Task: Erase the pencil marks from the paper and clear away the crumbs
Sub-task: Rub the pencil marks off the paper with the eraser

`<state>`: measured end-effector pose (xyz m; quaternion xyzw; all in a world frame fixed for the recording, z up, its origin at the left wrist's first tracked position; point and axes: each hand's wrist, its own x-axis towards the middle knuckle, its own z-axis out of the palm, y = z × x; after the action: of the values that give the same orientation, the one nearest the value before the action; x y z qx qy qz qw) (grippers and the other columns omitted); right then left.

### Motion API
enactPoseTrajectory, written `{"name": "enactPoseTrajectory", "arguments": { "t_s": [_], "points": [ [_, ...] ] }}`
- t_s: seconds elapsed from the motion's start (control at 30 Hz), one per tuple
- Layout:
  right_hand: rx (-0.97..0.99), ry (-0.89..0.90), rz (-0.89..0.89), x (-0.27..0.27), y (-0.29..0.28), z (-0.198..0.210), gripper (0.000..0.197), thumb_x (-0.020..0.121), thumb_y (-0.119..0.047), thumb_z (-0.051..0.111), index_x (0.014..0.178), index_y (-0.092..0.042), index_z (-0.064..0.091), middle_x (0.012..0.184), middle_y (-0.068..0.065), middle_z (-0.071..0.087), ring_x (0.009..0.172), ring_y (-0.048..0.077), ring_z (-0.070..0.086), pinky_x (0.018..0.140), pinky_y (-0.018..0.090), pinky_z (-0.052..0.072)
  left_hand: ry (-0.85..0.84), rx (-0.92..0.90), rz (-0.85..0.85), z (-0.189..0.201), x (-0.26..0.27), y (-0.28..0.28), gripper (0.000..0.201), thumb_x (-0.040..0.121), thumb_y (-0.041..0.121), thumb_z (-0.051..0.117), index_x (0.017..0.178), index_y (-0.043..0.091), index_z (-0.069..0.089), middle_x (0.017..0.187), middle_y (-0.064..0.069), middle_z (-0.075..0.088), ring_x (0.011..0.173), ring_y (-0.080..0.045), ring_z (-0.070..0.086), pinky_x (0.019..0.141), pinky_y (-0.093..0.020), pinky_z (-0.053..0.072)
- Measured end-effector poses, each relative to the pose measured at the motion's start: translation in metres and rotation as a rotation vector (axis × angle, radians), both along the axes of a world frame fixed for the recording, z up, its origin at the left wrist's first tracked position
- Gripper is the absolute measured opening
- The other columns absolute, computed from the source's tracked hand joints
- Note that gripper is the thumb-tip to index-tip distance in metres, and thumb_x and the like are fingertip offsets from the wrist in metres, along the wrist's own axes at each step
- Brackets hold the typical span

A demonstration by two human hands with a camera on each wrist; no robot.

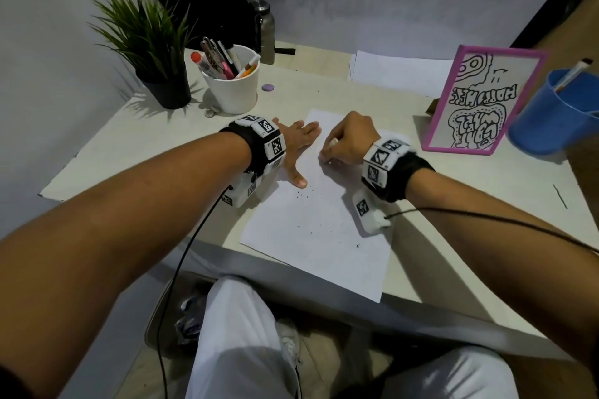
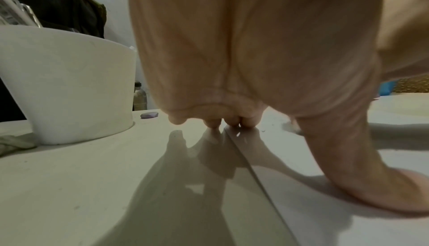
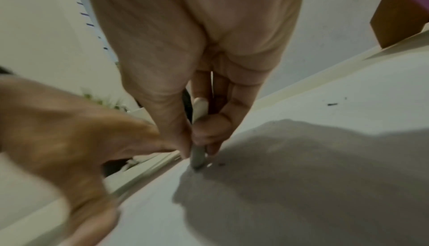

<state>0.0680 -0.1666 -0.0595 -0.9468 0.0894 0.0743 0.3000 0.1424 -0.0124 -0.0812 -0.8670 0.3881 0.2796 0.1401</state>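
Head view: paper [image 1: 316,230] on the surface [image 1: 162,139], left hand [image 1: 296,147] flat, fingers spread wide, pinning its far-left edge; right hand [image 1: 348,139] just beside, fingers curled on an eraser [image 1: 333,141]; crumbs [image 1: 308,197] scattered nearer than both. Left wrist view: fingertips [image 2: 246,121] straddle the paper edge. Right wrist view: eraser [image 3: 197,158] tip pinched, touching paper; likely risk, hard rubbing creasing the sheet if pinning slips.
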Motion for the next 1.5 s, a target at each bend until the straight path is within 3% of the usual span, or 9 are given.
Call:
{"name": "enactPoseTrajectory", "arguments": {
  "t_s": [0.1, 0.47, 0.63, 0.73, 0.87, 1.03, 1.2, 1.37, 1.5],
  "points": [
    [0.001, 0.105, 0.142, -0.025, 0.000, -0.004, 0.016, 0.059, -0.026, 0.090, 0.071, -0.019, 0.081, 0.061, -0.008, 0.071, 0.062, 0.000, 0.064, 0.058, 0.016, 0.049, 0.002, 0.018, 0.005, -0.001, 0.001, 0.001, 0.135, 0.068, 0.076, 0.065, 0.151, 0.016, -0.023, 0.160, 0.003, -0.026, 0.150, -0.025, -0.012, 0.114, -0.065, 0.007],
    [-0.086, 0.171, 0.240, -0.029, -0.006, 0.007, 0.015, 0.062, -0.029, 0.087, 0.073, -0.021, 0.082, 0.066, -0.008, 0.074, 0.065, 0.000, 0.063, 0.062, 0.020, 0.053, 0.006, -0.017, -0.004, -0.008, 0.005, 0.003, 0.136, 0.065, 0.079, 0.063, 0.151, 0.016, -0.022, 0.160, 0.004, -0.025, 0.150, -0.024, -0.012, 0.113, -0.066, 0.007],
    [-0.013, 0.006, -0.006, 0.010, 0.006, 0.012, 0.024, 0.061, -0.024, 0.090, 0.083, -0.015, 0.082, 0.079, 0.002, 0.075, 0.080, 0.014, 0.069, 0.060, 0.020, 0.048, -0.006, -0.033, -0.013, -0.006, 0.005, 0.004, 0.134, 0.068, 0.076, 0.065, 0.152, 0.015, -0.019, 0.161, 0.002, -0.022, 0.150, -0.026, -0.009, 0.112, -0.067, 0.009],
    [-0.035, 0.051, 0.101, -0.018, 0.009, 0.001, 0.015, 0.062, -0.025, 0.086, 0.076, -0.019, 0.082, 0.075, -0.002, 0.076, 0.078, 0.009, 0.071, 0.070, 0.025, 0.059, 0.003, -0.042, 0.000, -0.006, 0.004, 0.005, 0.132, 0.069, 0.073, 0.066, 0.152, 0.016, -0.020, 0.160, 0.003, -0.023, 0.150, -0.024, -0.011, 0.113, -0.065, 0.007],
    [-0.040, 0.186, 0.326, -0.060, 0.016, 0.004, 0.012, 0.065, -0.030, 0.085, 0.075, -0.024, 0.082, 0.070, -0.009, 0.076, 0.070, -0.001, 0.066, 0.063, 0.012, 0.051, 0.012, -0.070, -0.004, -0.009, 0.004, 0.008, 0.138, 0.063, 0.077, 0.067, 0.152, 0.018, -0.022, 0.160, 0.005, -0.025, 0.149, -0.024, -0.013, 0.113, -0.064, 0.004],
    [0.000, -0.007, 0.135, -0.033, 0.024, -0.003, 0.013, 0.066, -0.027, 0.085, 0.074, -0.019, 0.082, 0.071, -0.004, 0.075, 0.073, 0.006, 0.068, 0.064, 0.020, 0.050, 0.007, -0.022, -0.007, -0.006, -0.002, 0.006, 0.157, 0.049, 0.075, 0.078, 0.148, 0.017, -0.029, 0.158, 0.000, -0.030, 0.147, -0.027, -0.021, 0.113, -0.063, 0.002],
    [-0.033, 0.192, 0.326, -0.071, 0.022, 0.004, 0.010, 0.068, -0.026, 0.084, 0.076, -0.021, 0.083, 0.068, -0.009, 0.074, 0.062, -0.004, 0.063, 0.059, 0.008, 0.047, 0.010, -0.029, -0.002, -0.006, -0.003, 0.007, 0.157, 0.049, 0.072, 0.080, 0.149, 0.018, -0.028, 0.157, 0.002, -0.031, 0.147, -0.026, -0.021, 0.114, -0.065, 0.004],
    [-0.009, 0.022, 0.093, -0.028, 0.042, 0.007, 0.025, 0.063, -0.023, 0.088, 0.084, -0.012, 0.081, 0.081, 0.001, 0.075, 0.079, 0.013, 0.068, 0.071, 0.027, 0.056, 0.015, -0.041, 0.003, -0.001, -0.005, 0.005, 0.159, 0.046, 0.070, 0.082, 0.150, 0.017, -0.026, 0.158, 0.000, -0.029, 0.147, -0.026, -0.020, 0.114, -0.066, 0.005],
    [0.014, 0.088, 0.194, -0.061, 0.044, -0.004, 0.016, 0.064, -0.024, 0.086, 0.077, -0.016, 0.082, 0.072, -0.004, 0.076, 0.074, 0.006, 0.070, 0.070, 0.022, 0.056, 0.004, -0.050, -0.021, -0.007, -0.002, 0.010, 0.157, 0.048, 0.072, 0.080, 0.149, 0.018, -0.027, 0.158, 0.001, -0.030, 0.147, -0.026, -0.021, 0.113, -0.067, 0.004]
  ]
}}
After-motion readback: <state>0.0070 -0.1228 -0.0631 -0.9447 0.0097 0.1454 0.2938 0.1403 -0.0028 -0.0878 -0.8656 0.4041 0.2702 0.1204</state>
